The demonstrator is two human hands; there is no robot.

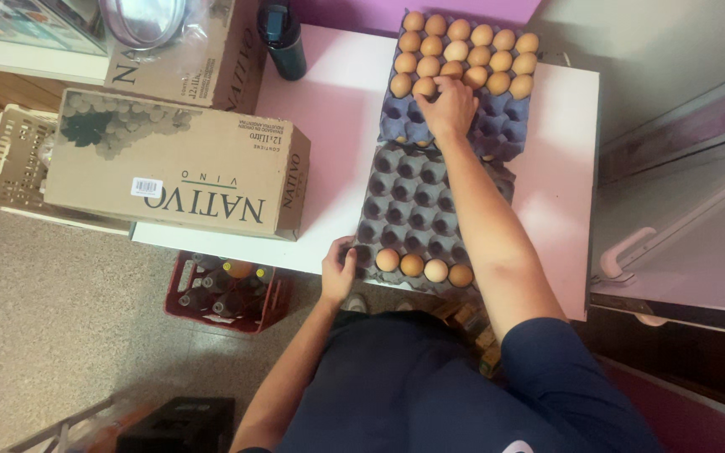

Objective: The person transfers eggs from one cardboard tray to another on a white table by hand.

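Observation:
Two purple-grey egg trays lie end to end on a white table (pixel 329 126). The far tray (pixel 501 126) holds several brown eggs (pixel 480 46) in its far rows. My right hand (pixel 446 107) reaches over it, fingers closed around a brown egg (pixel 424 86) at the near edge of those rows. The near tray (pixel 409 197) holds a row of brown eggs (pixel 423 266) along its front edge and is otherwise bare. My left hand (pixel 337 270) grips that tray's near left corner.
A cardboard box (pixel 174 164) lies on the table's left part, another box (pixel 186 50) behind it. A dark bottle (pixel 283 38) stands at the back. A red crate of bottles (pixel 224 294) sits on the floor under the table edge. A cabinet with a handle (pixel 631 252) is at right.

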